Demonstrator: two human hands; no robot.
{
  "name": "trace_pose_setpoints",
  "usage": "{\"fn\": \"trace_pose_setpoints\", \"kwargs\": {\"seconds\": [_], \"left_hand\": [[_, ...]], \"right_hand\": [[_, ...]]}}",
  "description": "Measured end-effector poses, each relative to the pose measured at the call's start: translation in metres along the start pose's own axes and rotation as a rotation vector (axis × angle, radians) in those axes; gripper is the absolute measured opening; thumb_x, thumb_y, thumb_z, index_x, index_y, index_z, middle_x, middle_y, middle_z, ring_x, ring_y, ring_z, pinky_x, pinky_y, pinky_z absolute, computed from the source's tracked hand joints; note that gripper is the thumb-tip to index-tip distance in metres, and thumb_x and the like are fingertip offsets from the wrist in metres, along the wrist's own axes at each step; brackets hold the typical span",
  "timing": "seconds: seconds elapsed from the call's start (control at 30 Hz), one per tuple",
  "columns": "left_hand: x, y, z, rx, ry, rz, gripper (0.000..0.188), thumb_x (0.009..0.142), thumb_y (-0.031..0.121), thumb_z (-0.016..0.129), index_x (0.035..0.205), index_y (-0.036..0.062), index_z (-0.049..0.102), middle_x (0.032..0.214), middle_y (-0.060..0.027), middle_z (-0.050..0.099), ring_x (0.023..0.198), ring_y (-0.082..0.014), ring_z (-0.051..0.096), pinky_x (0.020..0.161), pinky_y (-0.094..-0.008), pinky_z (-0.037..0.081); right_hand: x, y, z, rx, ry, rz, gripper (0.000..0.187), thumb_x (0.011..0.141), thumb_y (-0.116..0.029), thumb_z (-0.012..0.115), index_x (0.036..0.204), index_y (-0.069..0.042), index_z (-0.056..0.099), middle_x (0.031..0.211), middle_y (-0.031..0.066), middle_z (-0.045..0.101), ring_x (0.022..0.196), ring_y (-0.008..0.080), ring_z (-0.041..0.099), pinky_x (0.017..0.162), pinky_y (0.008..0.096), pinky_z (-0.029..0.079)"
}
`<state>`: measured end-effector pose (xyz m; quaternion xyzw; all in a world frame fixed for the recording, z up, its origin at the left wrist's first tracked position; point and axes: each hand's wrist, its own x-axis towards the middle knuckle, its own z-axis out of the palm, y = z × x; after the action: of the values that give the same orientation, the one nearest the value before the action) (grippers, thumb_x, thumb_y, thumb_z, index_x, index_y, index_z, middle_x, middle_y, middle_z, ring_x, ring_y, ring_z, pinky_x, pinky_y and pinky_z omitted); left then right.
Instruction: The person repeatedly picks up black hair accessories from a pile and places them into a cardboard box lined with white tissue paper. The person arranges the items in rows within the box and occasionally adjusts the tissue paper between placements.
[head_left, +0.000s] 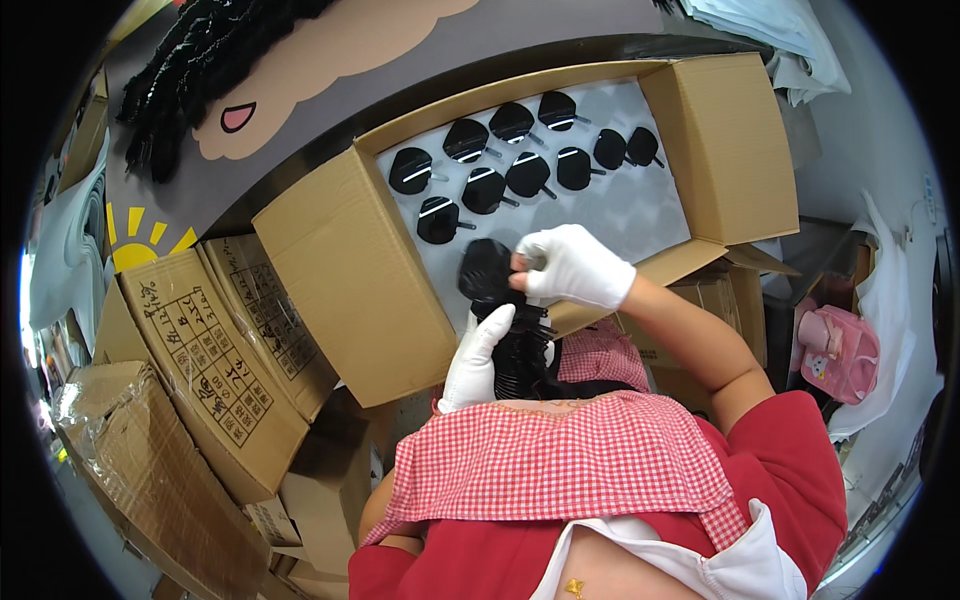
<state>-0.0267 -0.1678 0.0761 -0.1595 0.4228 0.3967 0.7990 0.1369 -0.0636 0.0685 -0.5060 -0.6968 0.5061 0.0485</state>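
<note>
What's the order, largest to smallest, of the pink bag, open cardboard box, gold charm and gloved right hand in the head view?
1. Open cardboard box
2. Gloved right hand and pink bag: too alike to rank
3. Gold charm

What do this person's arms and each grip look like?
The left grip wears a white glove covering its thumb; the right grip wears one leaving fingertips bare. The right forearm is bare below a short red sleeve; the left sleeve is red too.

We note left hand (476, 366) and right hand (582, 268) holding black pieces (484, 272) at the near edge of the box (350, 275), discs (485, 190) inside.
</note>
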Motion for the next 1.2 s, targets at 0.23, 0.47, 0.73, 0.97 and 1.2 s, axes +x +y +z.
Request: {"fn": "trace_pose_setpoints", "kwargs": {"seconds": [0.23,0.47,0.73,0.97,1.2], "left_hand": [[-0.008,0.010,-0.003,-0.176,-0.120,-0.077,0.036,0.093,0.021,0.059,0.127,0.0085,0.053,0.117,-0.0098,0.062,0.098,-0.0225,0.063,0.080,-0.0375,0.057],[-0.011,-0.003,-0.008,-0.128,-0.315,-0.247,0.043,0.093,0.021,0.059,0.133,0.0101,0.048,0.127,-0.0147,0.057,0.106,-0.0273,0.063,0.086,-0.0441,0.058],[-0.015,-0.008,-0.009,-0.097,-0.457,-0.180,0.069,0.095,0.036,0.061,0.150,0.0124,0.028,0.130,-0.0163,0.054,0.109,-0.0278,0.062,0.088,-0.0416,0.057],[-0.014,-0.018,0.007,-0.208,-0.373,-0.183,0.066,0.094,0.053,0.055,0.145,0.0120,0.039,0.122,-0.0180,0.058,0.108,-0.0289,0.064,0.087,-0.0501,0.059],[-0.001,-0.008,0.005,-0.298,-0.292,-0.203,0.049,0.097,0.034,0.059,0.140,0.0159,0.044,0.121,-0.0138,0.058,0.099,-0.0257,0.063,0.079,-0.0412,0.060]], "right_hand": [[0.010,0.025,0.012,-0.133,0.178,0.024,0.025,0.077,-0.029,0.074,0.086,-0.006,0.072,0.078,0.0157,0.070,0.077,0.0308,0.069,0.070,0.0366,0.054],[0.007,0.012,0.035,-0.097,0.125,-0.043,0.022,0.078,-0.022,0.073,0.088,-0.003,0.070,0.080,0.0172,0.070,0.075,0.0323,0.069,0.070,0.0373,0.055],[-0.007,0.037,0.014,-0.108,0.146,0.176,0.025,0.079,-0.024,0.074,0.093,-0.004,0.071,0.082,0.0169,0.070,0.076,0.0315,0.069,0.070,0.0364,0.055],[0.004,0.022,0.037,-0.226,0.199,-0.005,0.019,0.082,-0.026,0.067,0.087,-0.008,0.073,0.081,0.0154,0.069,0.076,0.0346,0.068,0.072,0.0409,0.055],[-0.027,0.089,-0.020,-0.404,0.453,0.045,0.015,0.080,-0.018,0.073,0.087,-0.005,0.070,0.080,0.0156,0.067,0.075,0.0336,0.065,0.067,0.0391,0.052]]}}
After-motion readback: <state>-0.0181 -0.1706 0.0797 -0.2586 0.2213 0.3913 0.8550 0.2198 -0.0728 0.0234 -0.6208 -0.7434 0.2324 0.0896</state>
